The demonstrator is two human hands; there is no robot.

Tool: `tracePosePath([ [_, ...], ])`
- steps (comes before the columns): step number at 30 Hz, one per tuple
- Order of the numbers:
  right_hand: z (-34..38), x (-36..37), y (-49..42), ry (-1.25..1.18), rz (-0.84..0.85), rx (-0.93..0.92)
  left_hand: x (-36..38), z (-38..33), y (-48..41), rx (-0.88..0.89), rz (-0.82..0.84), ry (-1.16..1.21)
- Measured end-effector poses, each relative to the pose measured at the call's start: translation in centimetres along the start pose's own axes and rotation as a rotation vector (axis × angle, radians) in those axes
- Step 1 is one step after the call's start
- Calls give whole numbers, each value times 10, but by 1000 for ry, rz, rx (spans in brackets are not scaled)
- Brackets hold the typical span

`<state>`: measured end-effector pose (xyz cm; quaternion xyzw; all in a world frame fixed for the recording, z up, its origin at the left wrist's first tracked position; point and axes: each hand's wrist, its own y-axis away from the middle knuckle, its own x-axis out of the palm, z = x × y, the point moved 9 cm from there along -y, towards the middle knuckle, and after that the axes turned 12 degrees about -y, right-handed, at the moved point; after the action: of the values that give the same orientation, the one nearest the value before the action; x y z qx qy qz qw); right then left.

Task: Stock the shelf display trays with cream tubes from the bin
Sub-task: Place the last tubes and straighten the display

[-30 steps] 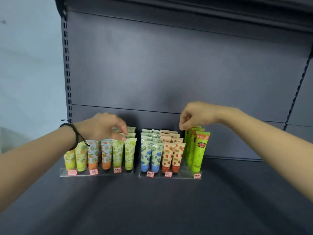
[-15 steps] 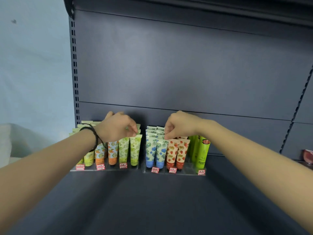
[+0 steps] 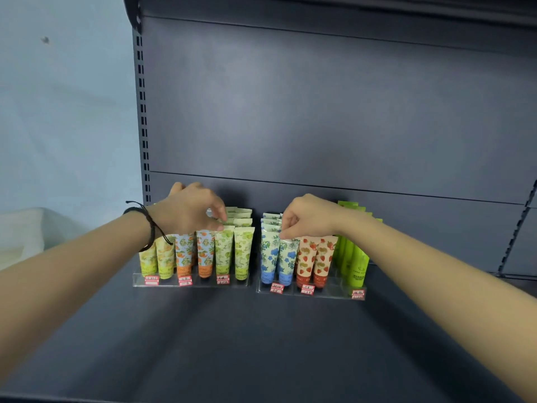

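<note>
Stocking the display: the person's left hand (image 3: 189, 212) pinches the tops of the green-print cream tubes (image 3: 224, 251) standing upright in the left display tray (image 3: 162, 282). The right hand (image 3: 309, 218), fingers curled, pinches a blue-flowered tube (image 3: 287, 260) in the right display tray (image 3: 328, 295) on the dark shelf (image 3: 261, 344).

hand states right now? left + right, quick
Left hand: fingers curled, pinching the top of a green-print tube.
Right hand: fingers curled, pinching the top of a blue-flower tube.
</note>
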<state>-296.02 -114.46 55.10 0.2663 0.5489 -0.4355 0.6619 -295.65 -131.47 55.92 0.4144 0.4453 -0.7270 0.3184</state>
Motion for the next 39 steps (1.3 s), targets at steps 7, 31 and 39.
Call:
tracePosePath([
  [7,12,8,-7,-6,-15,-31,5,1,0,-3,0,28],
  [31,61,15,-30,1,-65,-133,9,1,-4,-24,31,-15],
  [39,59,20,-35,-24,-41,-132,9,28,5,-50,42,5],
])
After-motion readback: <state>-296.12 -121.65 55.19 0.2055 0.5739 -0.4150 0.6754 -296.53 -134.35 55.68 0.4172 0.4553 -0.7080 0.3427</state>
